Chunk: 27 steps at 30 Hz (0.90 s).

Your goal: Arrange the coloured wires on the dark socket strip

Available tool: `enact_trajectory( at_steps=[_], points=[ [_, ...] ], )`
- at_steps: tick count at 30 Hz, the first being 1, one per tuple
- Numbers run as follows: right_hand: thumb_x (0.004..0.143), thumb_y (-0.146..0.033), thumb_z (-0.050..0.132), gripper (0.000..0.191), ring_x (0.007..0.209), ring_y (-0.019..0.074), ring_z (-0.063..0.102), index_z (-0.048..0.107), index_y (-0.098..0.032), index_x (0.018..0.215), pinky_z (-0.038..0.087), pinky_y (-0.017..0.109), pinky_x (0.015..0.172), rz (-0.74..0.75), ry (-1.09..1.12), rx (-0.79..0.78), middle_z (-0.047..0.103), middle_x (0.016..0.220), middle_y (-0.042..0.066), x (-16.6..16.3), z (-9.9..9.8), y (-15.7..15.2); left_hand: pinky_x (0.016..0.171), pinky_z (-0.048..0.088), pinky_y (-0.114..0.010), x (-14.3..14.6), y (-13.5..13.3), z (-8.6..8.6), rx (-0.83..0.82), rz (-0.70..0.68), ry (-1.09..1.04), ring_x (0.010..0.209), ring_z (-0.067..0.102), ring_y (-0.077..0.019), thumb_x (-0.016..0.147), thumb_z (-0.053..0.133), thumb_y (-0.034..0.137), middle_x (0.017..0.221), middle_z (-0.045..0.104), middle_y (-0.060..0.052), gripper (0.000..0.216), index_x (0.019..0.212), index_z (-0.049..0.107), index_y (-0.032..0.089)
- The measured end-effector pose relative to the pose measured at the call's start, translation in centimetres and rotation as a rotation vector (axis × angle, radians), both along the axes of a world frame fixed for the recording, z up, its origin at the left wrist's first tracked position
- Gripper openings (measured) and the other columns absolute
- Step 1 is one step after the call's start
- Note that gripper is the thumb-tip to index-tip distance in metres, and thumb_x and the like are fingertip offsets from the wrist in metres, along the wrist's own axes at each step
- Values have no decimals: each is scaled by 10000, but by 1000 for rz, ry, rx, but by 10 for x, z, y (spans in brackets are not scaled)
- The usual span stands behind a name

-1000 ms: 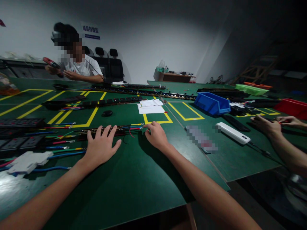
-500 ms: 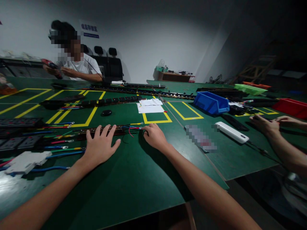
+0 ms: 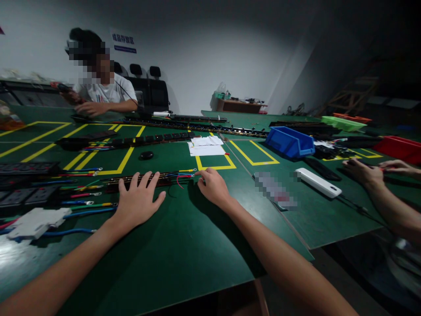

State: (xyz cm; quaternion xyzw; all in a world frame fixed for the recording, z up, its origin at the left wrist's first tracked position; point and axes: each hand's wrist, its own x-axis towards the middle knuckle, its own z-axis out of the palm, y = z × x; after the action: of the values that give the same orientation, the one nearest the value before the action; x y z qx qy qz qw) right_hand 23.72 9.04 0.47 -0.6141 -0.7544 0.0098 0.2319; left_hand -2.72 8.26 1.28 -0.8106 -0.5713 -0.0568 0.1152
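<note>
My left hand (image 3: 140,199) lies spread, its fingertips over a long dark strip with brass-coloured metal bars (image 3: 113,183). Blue, yellow and red wires (image 3: 180,174) with ring terminals come out of the strip's right end. Just right of those ends is my right hand (image 3: 212,186), its index finger stretched toward the terminals and the other fingers loosely bent. Nothing shows between its fingers; whether the fingertip touches a terminal I cannot tell. Left of my left hand lie black socket units (image 3: 36,195) with lugged cables and a white plastic part (image 3: 37,224).
A black round object (image 3: 146,155) and white papers (image 3: 207,147) lie beyond my hands. To the right are a blue bin (image 3: 289,141), a white power strip (image 3: 318,182) and a co-worker's hands (image 3: 365,173). Another person (image 3: 105,94) sits across the green table (image 3: 184,254).
My right hand has shifted slightly right, its index finger straighter beside the terminals. My left hand has stayed in place. The person across has lowered a hand toward the table.
</note>
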Motion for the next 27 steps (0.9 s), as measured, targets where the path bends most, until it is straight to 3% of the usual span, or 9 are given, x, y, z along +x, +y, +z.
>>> enact_trajectory(
  at_steps=[3,8,16,22,27],
  points=[
    [972,-187,483,357,998,226,614,721,-210,1237,469,314,875,-22,16,19,662,1046,97,0,1,0,1105,240,-791,1,-1,0,9,2,1,1451,353,-476,992,254,589,1614,421,-171,751,1606,353,168],
    [959,-167,490,361,1015,238,619,746,-219,1208,469,315,859,40,-61,-88,685,1033,103,0,0,0,1124,230,-773,3,-3,2,17,19,7,1460,349,-463,993,253,581,1614,425,-162,741,1609,348,180],
    [966,-197,498,358,963,217,632,702,-217,1260,472,304,846,-33,40,11,668,1072,90,0,1,0,1118,241,-773,2,-1,1,15,10,0,1454,359,-474,986,261,588,1608,431,-170,748,1604,363,179],
    [955,-159,483,378,1001,233,636,726,-226,1236,467,307,827,32,-55,-104,686,1041,96,-1,0,0,1120,241,-764,4,-4,3,35,13,15,1444,370,-465,992,253,563,1601,442,-171,730,1594,381,171],
    [964,-186,495,362,970,217,636,695,-218,1265,468,299,830,-14,40,-24,671,1089,89,0,2,0,1106,250,-779,2,-3,3,16,3,13,1441,369,-475,990,246,579,1607,432,-171,751,1600,367,159]
  ],
)
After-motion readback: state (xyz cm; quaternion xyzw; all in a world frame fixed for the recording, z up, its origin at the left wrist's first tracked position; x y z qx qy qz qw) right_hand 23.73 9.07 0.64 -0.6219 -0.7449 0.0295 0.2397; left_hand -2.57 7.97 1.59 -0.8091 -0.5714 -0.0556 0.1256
